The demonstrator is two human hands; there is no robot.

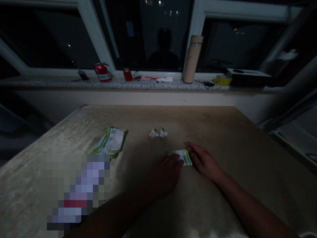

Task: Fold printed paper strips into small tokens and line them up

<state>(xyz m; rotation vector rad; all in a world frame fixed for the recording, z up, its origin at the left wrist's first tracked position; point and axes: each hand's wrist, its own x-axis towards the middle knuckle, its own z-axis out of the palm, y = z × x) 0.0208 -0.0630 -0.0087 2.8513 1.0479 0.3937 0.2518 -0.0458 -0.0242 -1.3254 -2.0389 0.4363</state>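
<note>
On the table (210, 122) lies a small green-and-white printed piece (185, 156), paper or a flat packet. My left hand (166, 172) rests over its left part, fingers stretched out flat and covering much of it. Beside its right edge is my right hand (203, 161), fingers extended along the tabletop; whether it touches the edge I cannot tell. Two small folded pieces of printed paper (154, 133) stand side by side, a little beyond my left hand.
Green-and-white printed packets (115, 140) lie at the left, beside a blurred-out object (86, 178). Along the windowsill (148, 85) stand a red can (102, 72), a red jar (127, 74), a tall wood-look flask (193, 59), yellow tape (223, 80) and a dark box (250, 78).
</note>
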